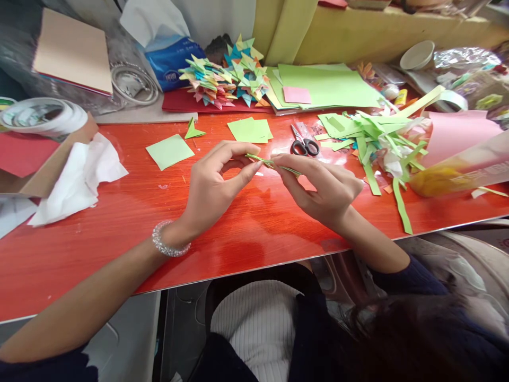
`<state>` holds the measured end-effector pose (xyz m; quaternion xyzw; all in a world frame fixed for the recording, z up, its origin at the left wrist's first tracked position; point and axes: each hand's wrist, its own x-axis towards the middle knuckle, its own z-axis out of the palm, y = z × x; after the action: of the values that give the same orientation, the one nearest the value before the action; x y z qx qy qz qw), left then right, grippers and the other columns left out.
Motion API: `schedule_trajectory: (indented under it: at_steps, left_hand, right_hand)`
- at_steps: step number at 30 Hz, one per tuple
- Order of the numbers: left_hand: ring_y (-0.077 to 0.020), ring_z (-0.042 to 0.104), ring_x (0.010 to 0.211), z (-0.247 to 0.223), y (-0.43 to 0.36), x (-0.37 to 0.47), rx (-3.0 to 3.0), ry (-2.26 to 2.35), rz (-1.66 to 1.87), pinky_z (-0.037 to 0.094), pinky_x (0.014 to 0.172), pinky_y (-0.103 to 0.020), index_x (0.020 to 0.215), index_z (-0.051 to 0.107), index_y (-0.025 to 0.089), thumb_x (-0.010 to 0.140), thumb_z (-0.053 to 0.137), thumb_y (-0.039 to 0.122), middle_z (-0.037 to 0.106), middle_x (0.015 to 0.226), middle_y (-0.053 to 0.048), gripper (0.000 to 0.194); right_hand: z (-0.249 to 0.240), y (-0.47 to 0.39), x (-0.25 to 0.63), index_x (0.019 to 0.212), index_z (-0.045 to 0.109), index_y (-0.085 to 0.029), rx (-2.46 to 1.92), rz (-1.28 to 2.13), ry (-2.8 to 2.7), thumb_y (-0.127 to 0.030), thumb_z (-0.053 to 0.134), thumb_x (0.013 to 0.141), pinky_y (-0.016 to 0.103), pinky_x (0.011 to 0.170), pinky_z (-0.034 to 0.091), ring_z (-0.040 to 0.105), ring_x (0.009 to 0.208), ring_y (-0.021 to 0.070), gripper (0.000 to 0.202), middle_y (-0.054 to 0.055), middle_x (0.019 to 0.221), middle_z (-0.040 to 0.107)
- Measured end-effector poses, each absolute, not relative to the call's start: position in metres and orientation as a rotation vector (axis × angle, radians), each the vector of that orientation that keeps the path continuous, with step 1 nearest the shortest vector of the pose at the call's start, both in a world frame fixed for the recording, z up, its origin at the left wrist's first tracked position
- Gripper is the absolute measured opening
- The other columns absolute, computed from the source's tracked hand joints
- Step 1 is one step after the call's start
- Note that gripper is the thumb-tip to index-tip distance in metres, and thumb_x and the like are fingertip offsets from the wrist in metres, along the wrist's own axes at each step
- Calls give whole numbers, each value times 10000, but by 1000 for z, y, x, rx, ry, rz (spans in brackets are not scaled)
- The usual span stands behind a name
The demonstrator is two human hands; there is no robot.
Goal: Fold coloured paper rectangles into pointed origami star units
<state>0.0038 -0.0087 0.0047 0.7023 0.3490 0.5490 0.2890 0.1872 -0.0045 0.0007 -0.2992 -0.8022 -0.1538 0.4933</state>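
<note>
Between my two hands, just above the red table (238, 228), is a thin piece of folded green paper (265, 161), seen nearly edge-on. My left hand (217, 183) pinches its left end between thumb and fingers. At the other end my right hand (316, 183) has its fingers closed on the same paper. Beyond my left hand lie a pale green paper square (169, 152) and a small folded green paper piece (194, 129). Several green squares (249, 130) lie just past my fingertips. Black-handled scissors (304, 144) rest beyond my right hand.
Green paper strips (369, 132) are heaped at the right, beside a clear plastic package (461, 164). Colourful folded-paper stars (226, 74) and green sheets (330, 85) stand at the back. White tissue (79, 178) and tape rolls (43, 116) are at the left.
</note>
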Motion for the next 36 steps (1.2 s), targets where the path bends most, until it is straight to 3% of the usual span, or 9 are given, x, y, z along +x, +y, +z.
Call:
schedule_trajectory:
  at_steps: [14, 30, 36]
  left_hand:
    - [-146, 639, 921, 5, -8, 4, 1852, 921, 1447, 557, 866, -318, 1005, 661, 199, 825, 617, 135, 659, 1018, -31, 196]
    - [-167, 634, 963, 4, -8, 3, 1870, 912, 1428, 556, 903, -365, 1034, 660, 234, 831, 611, 165, 641, 1064, -27, 220]
    - [-169, 632, 961, 4, -9, 3, 1865, 910, 1434, 561, 898, -366, 1029, 661, 235, 829, 622, 195, 642, 1059, -28, 207]
  right_hand:
    - [3, -6, 186, 1059, 645, -219, -650, -320, -1961, -106, 549, 886, 214, 711, 576, 708, 757, 125, 228, 1, 915, 744]
    - [4, -9, 187, 1030, 650, -197, -749, -360, -2006, -157, 542, 899, 225, 664, 579, 689, 692, 119, 174, 19, 898, 742]
    - [1, -9, 188, 1088, 632, -202, -728, -364, -2007, -154, 534, 907, 221, 723, 573, 693, 770, 121, 212, 17, 950, 736]
